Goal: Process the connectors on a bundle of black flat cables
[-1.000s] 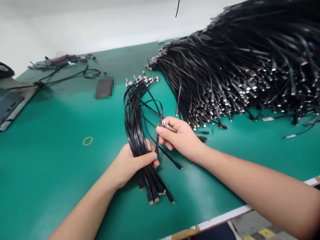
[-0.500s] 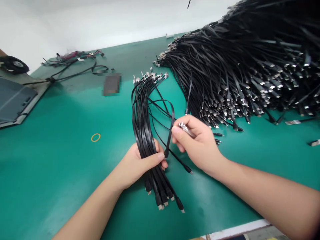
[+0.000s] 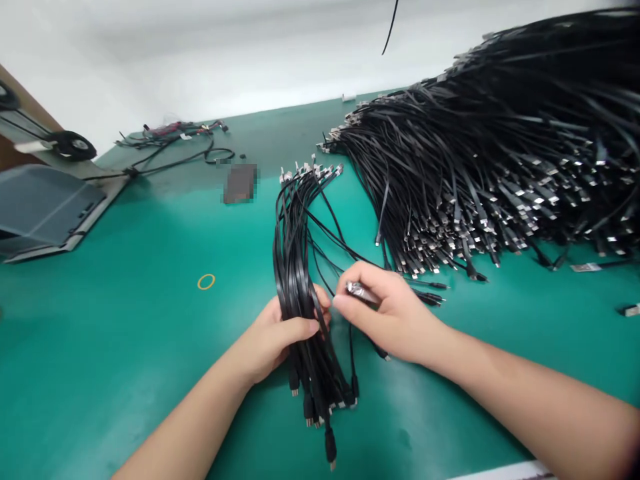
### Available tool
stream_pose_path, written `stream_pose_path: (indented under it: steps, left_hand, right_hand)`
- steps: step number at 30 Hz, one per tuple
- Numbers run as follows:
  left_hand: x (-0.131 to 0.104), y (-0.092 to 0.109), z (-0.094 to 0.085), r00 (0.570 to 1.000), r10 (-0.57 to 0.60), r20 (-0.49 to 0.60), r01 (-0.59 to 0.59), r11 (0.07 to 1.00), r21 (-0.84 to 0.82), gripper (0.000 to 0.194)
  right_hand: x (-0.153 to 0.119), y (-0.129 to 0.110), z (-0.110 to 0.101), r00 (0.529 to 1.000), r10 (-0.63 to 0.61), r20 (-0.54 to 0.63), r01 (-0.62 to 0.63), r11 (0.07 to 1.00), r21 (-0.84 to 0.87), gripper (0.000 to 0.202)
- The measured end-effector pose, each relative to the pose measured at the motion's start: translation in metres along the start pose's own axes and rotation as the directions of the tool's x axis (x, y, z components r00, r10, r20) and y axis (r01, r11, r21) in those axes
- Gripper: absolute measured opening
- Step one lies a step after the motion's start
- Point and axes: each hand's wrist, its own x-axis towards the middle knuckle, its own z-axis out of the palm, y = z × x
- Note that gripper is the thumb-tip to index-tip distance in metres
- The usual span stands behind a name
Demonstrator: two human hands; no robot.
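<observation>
Both arms come in low: the left forearm (image 3: 200,407) slants up from bottom left, the right forearm (image 3: 530,380) from bottom right, and here at the middle the hands meet, nearly fingertip to fingertip! Nearest of all, plugs (image 3: 331,447) splay out at the lower end of the black cable bundle (image 3: 294,267). Just above them, the left hand (image 3: 283,337) is closed firmly around it, thumb laid across the front, fingers curled behind. Beside it, the right hand (image 3: 385,310), palm turned inward, is half curled, pinching a small shiny metallic piece (image 3: 361,292); whether its fingertips touch a cable, I can't tell. Up the green tabletop (image 3: 125,333) runs the bundle, past a yellow ring (image 3: 206,282) on the left, to its pale far connectors (image 3: 305,172). Over on the right, a huge cable heap (image 3: 500,147)!
</observation>
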Motion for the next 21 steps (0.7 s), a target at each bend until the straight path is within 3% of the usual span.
stream_pose_path:
  steps: [3,7,11,14,16,21]
  left_hand:
    - [0.000,0.000,0.002,0.994,0.040,-0.104,-0.041,0.999,-0.013,0.024]
    - [0.000,-0.001,0.007,0.979,0.075,-0.192,-0.086,0.995,-0.048,0.025]
    - [0.003,-0.005,0.006,0.985,0.073,-0.158,-0.076,0.997,-0.017,0.026]
    - [0.004,-0.007,0.003,0.988,0.098,-0.120,-0.095,0.995,0.032,0.029]
    - [0.004,-0.006,0.003,0.990,0.090,-0.109,-0.078,0.991,0.105,0.033]
    - [0.003,-0.001,0.007,0.994,0.057,-0.089,-0.025,0.944,0.329,0.028]
  right_hand:
    - [-0.005,0.003,0.009,0.982,0.033,0.187,-0.021,0.998,-0.067,0.016]
    - [-0.006,0.003,0.011,0.937,0.088,0.337,-0.067,0.995,-0.073,0.016]
    - [0.002,0.007,0.008,0.954,0.234,0.188,-0.267,0.948,0.175,0.027]
    - [0.008,0.010,0.006,0.931,0.349,0.104,-0.364,0.873,0.326,0.037]
    - [0.009,0.011,0.006,0.925,0.371,0.087,-0.376,0.853,0.361,0.037]
    - [0.008,0.009,0.007,0.952,0.300,0.056,-0.302,0.904,0.302,0.033]
